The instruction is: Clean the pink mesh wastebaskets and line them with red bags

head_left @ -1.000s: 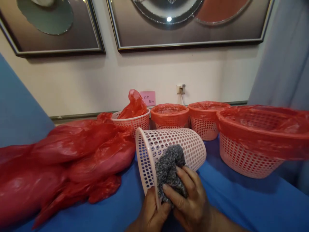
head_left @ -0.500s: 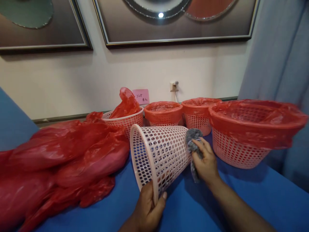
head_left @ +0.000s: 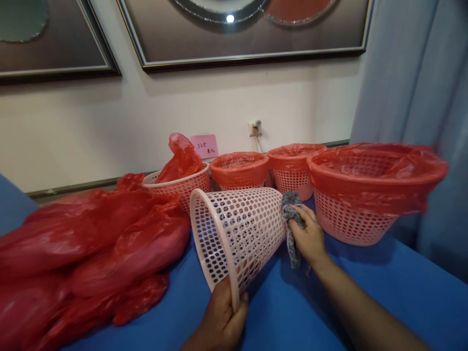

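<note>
A pale pink perforated plastic wastebasket [head_left: 248,219] lies tilted on its side in the air above the blue table, its mouth facing left. My left hand [head_left: 224,314] grips the lower part of its rim, thumb outside and fingers reaching in. My right hand [head_left: 307,234] is closed on a crumpled grey cloth [head_left: 292,214], pressed against the basket's base at the right. An end of the cloth hangs down below the fingers. Some of the right fingertips are hidden in the cloth.
Red plastic bags [head_left: 95,248] are heaped at the left. Behind stand a basket holding a loose red bag [head_left: 181,161] and two red-lined baskets [head_left: 239,168]; a larger lined basket [head_left: 354,219] is at right. A pink note [head_left: 204,146] and socket [head_left: 255,128] are by the wall.
The view has shifted slightly, so the surroundings appear further left. My right hand and the cloth have moved a little at the basket's base; my left hand keeps its grip on the rim.
</note>
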The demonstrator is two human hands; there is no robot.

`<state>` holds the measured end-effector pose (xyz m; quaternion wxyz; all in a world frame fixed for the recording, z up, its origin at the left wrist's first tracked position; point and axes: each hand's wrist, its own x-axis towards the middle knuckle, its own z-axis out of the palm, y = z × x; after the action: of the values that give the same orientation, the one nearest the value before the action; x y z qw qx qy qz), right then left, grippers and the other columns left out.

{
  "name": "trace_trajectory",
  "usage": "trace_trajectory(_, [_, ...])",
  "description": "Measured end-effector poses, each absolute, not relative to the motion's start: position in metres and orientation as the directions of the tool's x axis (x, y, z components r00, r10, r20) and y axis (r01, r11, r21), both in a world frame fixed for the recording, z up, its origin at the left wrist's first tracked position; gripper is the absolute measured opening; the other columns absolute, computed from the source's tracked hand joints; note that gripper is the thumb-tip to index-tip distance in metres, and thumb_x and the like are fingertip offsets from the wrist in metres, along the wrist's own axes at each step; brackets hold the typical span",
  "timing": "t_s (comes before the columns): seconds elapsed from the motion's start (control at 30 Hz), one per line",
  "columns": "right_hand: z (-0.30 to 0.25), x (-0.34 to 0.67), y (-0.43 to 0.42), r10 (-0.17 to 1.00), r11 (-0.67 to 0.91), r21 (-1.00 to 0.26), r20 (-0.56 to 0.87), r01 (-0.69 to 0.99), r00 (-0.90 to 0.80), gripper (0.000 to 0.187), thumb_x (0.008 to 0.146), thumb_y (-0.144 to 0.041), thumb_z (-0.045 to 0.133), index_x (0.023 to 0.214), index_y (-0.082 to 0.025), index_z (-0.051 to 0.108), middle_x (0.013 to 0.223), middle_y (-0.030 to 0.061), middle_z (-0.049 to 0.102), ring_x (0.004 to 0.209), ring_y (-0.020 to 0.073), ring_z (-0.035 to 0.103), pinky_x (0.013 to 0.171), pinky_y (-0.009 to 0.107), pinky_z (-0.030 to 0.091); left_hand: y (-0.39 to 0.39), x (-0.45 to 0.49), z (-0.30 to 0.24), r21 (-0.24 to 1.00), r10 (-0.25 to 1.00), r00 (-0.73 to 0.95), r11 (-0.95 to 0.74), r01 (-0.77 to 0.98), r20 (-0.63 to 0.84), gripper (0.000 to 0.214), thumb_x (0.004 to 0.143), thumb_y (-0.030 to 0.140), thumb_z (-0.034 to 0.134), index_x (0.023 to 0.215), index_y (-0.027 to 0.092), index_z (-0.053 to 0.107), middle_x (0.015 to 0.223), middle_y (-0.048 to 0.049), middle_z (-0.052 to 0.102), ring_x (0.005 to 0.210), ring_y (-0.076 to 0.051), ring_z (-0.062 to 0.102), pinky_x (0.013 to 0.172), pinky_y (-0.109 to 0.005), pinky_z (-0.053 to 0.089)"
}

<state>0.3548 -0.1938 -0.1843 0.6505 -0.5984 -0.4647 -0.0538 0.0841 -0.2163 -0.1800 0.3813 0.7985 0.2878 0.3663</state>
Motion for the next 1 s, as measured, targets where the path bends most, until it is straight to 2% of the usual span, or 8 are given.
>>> trace_trajectory(0.07, [-0.182, 0.349, -0.201, 0.491, 0.329, -0.681, 0.715, 0.654, 0.498, 0.037, 0.091, -0.025, 0.055, 0.123, -0.02, 0.072, 0.138, 0.0167, 0.06, 0.13, 0.0336, 0.059, 0.11, 0.06, 0.049, -0.214, 0.086, -0.18, 0.784, 0.704, 0.596, -0.591, 0.19, 0.386, 0.048, 0.096, 0.028, 0.06, 0.144, 0.023, 0.065, 0.139, -0.0126, 0.069, 0.137, -0.036, 0.057, 0.122, -0.051, 0.038])
trace_trajectory(0.2, [-0.173, 0.306, -0.245, 0.385, 0.665, -0.271, 0.923, 0.696, -0.009, 0.053, 0.086, -0.014, 0.053, 0.136, -0.028, 0.063, 0.149, 0.0109, 0.051, 0.133, 0.0285, 0.055, 0.108, 0.051, 0.052, -0.212, 0.083, -0.188, 0.765, 0.675, 0.629, -0.616, 0.19, 0.387, 0.046, 0.091, 0.031, 0.066, 0.137, 0.024, 0.069, 0.135, -0.0117, 0.072, 0.126, -0.036, 0.064, 0.116, -0.05, 0.047])
trace_trajectory(0.3, [-0.168, 0.283, -0.27, 0.288, 0.801, -0.11, 0.932, 0.589, -0.218, 0.055, 0.083, -0.018, 0.054, 0.137, -0.027, 0.061, 0.142, 0.0103, 0.054, 0.124, 0.0274, 0.058, 0.1, 0.049, 0.056, -0.215, 0.077, -0.196, 0.842, 0.751, 0.54, -0.523, 0.135, 0.38, 0.055, 0.08, 0.041, 0.08, 0.133, 0.027, 0.07, 0.129, -0.0094, 0.075, 0.118, -0.036, 0.068, 0.104, -0.045, 0.057])
trace_trajectory(0.47, [-0.167, 0.29, -0.263, 0.286, 0.788, -0.083, 0.927, 0.61, -0.243, 0.049, 0.083, -0.016, 0.053, 0.129, -0.026, 0.066, 0.139, 0.0097, 0.058, 0.12, 0.0263, 0.06, 0.097, 0.046, 0.058, -0.223, 0.072, -0.182, 0.94, 0.868, 0.389, -0.34, 0.016, 0.307, 0.055, 0.083, 0.047, 0.08, 0.132, 0.025, 0.071, 0.128, -0.0098, 0.076, 0.117, -0.035, 0.07, 0.106, -0.045, 0.056])
trace_trajectory(0.63, [-0.177, 0.337, -0.217, 0.456, 0.407, -0.57, 0.804, 0.714, 0.381, 0.039, 0.089, -0.019, 0.056, 0.124, -0.024, 0.071, 0.14, 0.0136, 0.059, 0.129, 0.0311, 0.06, 0.109, 0.056, 0.051, -0.224, 0.081, -0.163, 0.915, 0.853, 0.417, -0.388, 0.108, 0.313, 0.044, 0.09, 0.042, 0.072, 0.128, 0.02, 0.075, 0.128, -0.0132, 0.075, 0.126, -0.037, 0.065, 0.116, -0.05, 0.047])
trace_trajectory(0.73, [-0.179, 0.347, -0.208, 0.478, 0.326, -0.682, 0.716, 0.655, 0.508, 0.035, 0.091, -0.026, 0.057, 0.121, -0.022, 0.072, 0.137, 0.0156, 0.061, 0.129, 0.0328, 0.061, 0.11, 0.058, 0.05, -0.225, 0.085, -0.167, 0.859, 0.799, 0.489, -0.483, 0.173, 0.351, 0.042, 0.091, 0.037, 0.068, 0.129, 0.022, 0.074, 0.131, -0.0126, 0.074, 0.126, -0.037, 0.065, 0.116, -0.05, 0.046])
trace_trajectory(0.93, [-0.169, 0.293, -0.264, 0.295, 0.77, -0.141, 0.943, 0.622, -0.152, 0.056, 0.083, -0.014, 0.054, 0.136, -0.026, 0.063, 0.147, 0.0101, 0.052, 0.129, 0.0273, 0.058, 0.105, 0.048, 0.055, -0.223, 0.084, -0.184, 0.817, 0.726, 0.549, -0.562, 0.128, 0.414, 0.04, 0.083, 0.04, 0.075, 0.119, 0.025, 0.078, 0.122, -0.0107, 0.077, 0.119, -0.038, 0.067, 0.114, -0.05, 0.048])
trace_trajectory(1.0, [-0.168, 0.288, -0.269, 0.254, 0.806, -0.092, 0.946, 0.584, -0.201, 0.056, 0.081, -0.014, 0.054, 0.135, -0.026, 0.063, 0.144, 0.0099, 0.054, 0.124, 0.0261, 0.061, 0.102, 0.046, 0.057, -0.221, 0.085, -0.185, 0.836, 0.734, 0.558, -0.535, 0.123, 0.387, 0.039, 0.082, 0.04, 0.076, 0.117, 0.025, 0.079, 0.121, -0.0101, 0.077, 0.119, -0.038, 0.066, 0.113, -0.049, 0.049])
